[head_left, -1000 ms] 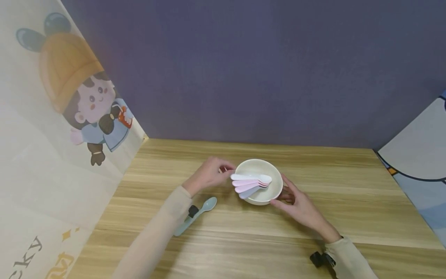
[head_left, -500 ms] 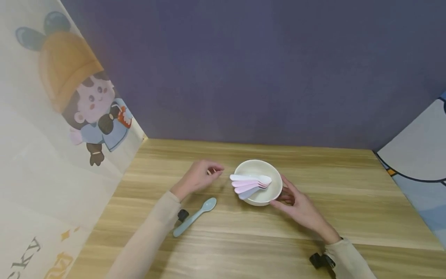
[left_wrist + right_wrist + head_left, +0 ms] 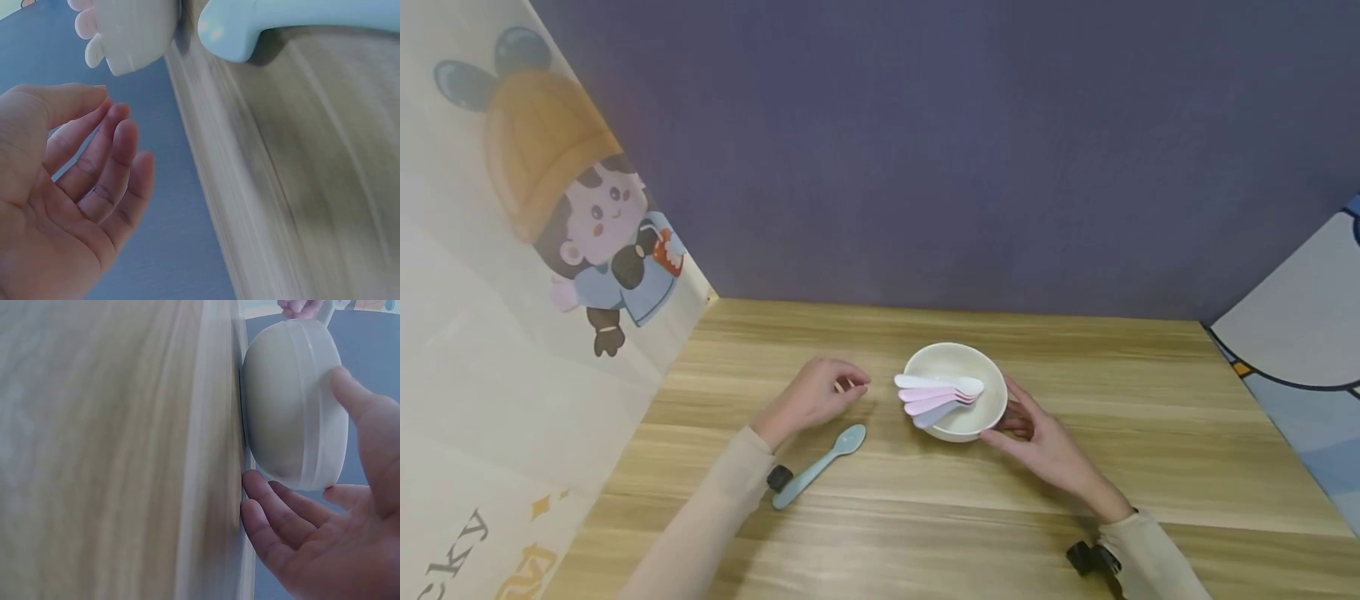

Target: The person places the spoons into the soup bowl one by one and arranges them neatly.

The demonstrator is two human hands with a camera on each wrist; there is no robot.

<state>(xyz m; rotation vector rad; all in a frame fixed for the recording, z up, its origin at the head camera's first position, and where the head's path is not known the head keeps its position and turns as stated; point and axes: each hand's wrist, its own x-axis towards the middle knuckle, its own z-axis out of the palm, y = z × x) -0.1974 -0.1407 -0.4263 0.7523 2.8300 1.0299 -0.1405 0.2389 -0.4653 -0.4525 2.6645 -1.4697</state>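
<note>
A cream-white bowl (image 3: 995, 407) stands on the wooden table, tilting none that I can see. Several spoons (image 3: 936, 393), white, pink and lavender, lie fanned in it, handles over its left rim. With thumb and forefinger spread round the right side of the bowl, my right hand (image 3: 1051, 446) holds it; its other fingers rest low beside the bowl in the right wrist view. My left hand (image 3: 811, 397) hovers left of the bowl, fingers loosely bent and holding nothing. A pale blue spoon (image 3: 814, 475) lies on the table by the left wrist, its handle end (image 3: 228, 34) large in the left wrist view.
The wood-grain table (image 3: 925, 533) ends at a dark blue-grey wall (image 3: 940, 150) behind the bowl. On the left stands a pale panel (image 3: 467, 358) with a cartoon figure; another printed panel (image 3: 1292, 308) borders the right side.
My left hand has drawn back from the spoon handles at the bowl's rim, to the left and toward me. My right hand, the bowl and the spoons stay about where they were.
</note>
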